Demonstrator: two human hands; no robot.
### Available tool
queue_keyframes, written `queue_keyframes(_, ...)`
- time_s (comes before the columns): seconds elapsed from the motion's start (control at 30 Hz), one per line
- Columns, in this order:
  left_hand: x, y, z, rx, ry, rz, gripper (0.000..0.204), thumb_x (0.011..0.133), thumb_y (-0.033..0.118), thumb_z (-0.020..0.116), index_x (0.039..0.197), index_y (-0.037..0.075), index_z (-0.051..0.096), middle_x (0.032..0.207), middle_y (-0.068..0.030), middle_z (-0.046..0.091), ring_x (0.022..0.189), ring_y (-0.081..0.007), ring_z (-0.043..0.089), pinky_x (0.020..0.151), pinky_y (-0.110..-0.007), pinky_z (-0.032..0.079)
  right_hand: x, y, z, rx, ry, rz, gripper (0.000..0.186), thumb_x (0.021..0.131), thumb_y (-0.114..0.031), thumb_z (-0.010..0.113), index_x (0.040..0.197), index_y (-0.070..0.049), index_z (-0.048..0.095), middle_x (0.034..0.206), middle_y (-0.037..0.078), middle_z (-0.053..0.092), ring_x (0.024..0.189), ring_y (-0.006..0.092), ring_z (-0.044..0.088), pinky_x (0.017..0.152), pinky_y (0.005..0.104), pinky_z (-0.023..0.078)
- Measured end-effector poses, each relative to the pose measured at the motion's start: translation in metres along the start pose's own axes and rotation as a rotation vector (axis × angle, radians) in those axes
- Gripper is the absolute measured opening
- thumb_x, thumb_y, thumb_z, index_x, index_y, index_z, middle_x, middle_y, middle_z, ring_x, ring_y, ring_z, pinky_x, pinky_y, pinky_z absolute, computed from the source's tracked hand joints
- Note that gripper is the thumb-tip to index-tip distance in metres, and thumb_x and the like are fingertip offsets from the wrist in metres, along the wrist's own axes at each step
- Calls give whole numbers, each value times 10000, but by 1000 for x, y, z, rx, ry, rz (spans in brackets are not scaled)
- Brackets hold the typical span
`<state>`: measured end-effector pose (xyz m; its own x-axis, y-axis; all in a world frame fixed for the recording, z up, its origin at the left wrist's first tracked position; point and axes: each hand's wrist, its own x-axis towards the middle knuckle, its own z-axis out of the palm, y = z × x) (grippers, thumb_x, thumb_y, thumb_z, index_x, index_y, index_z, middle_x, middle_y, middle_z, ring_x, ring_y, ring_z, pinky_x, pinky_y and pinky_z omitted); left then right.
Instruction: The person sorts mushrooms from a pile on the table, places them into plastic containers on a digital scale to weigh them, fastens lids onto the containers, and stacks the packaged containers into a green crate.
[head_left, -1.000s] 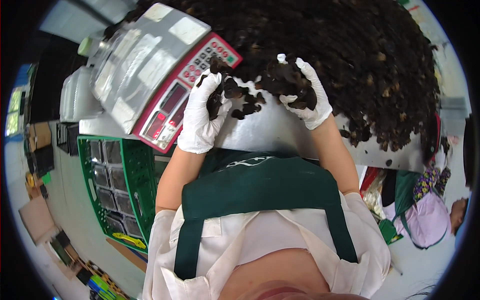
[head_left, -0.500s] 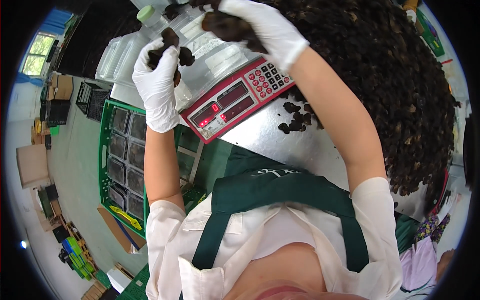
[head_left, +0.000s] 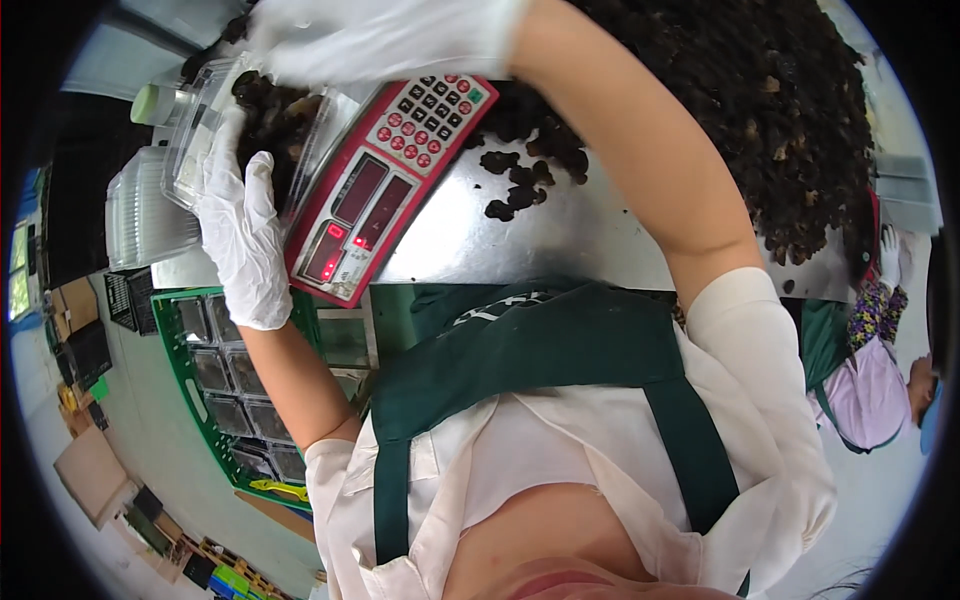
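A clear plastic box holding dark, ruffled wood ear mushrooms rests on a red electronic scale. My left hand, in a white glove, grips the near side of this box, its thumb up by the mushrooms. Beside those fingers the box's clear lid stands raised. Above the far end of the box and the scale, my white-gloved right hand is smeared by motion, so its fingers and anything in them cannot be made out. Several loose mushrooms lie right of the scale.
A large mushroom heap covers the metal table on the right. Stacked clear containers and a green-capped bottle stand at left. Below, a green crate holds filled clear boxes. Another person is at far right.
My left hand has gone from holding mushrooms above the box to gripping the box's side. Mushrooms now fill part of it. My right hand has swung left, and the whole view has turned.
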<state>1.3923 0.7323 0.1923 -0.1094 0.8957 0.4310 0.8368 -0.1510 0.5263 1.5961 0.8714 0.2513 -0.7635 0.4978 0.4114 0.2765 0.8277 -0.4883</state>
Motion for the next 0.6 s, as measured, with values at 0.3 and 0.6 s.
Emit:
queue_keyframes(0.3, -10, 38, 19, -88, 261, -20, 465, 985, 152, 623, 1424, 4, 572, 1460, -189, 522, 1351, -299, 490, 1162, -414, 369, -231, 65, 42, -424, 61, 424, 538, 885, -452, 730, 1371, -245, 629, 1496, 98, 525, 1442, 294, 431, 1139, 535, 403)
queue_keyframes(0.6, -86, 105, 122, -141, -188, 351, 479, 805, -43, 736, 1262, 94, 688, 1165, -127, 700, 1048, -307, 683, 885, -373, 562, -300, 39, 31, -250, 126, 465, 205, 875, -218, 725, 1071, -175, 769, 1164, -3, 692, 1105, 236, 630, 945, 373, 522)
